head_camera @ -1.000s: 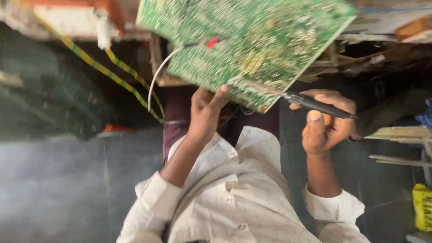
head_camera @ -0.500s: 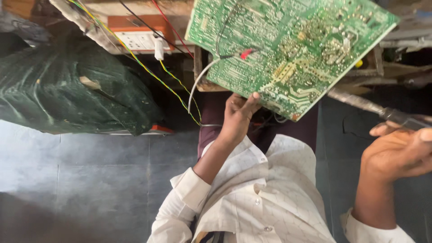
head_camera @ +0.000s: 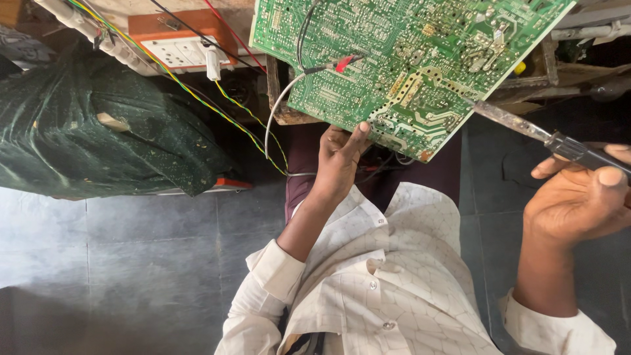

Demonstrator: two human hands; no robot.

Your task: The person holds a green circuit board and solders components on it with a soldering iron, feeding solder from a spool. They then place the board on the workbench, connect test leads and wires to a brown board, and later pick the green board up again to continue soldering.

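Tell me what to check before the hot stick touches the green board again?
1. Left hand gripping the green circuit board at its lower edge: ok.
2. Right hand holding the soldering iron by its dark handle, not the metal shaft: ok.
3. Iron tip resting at the board's right edge, away from the fingers of the left hand: ok.
4. Red clip and its white wire sitting clear of the iron tip: ok.
5. Yellow-green twisted wires hanging left of the board, away from the iron: ok.
6. Whether the iron is hot: cannot tell.
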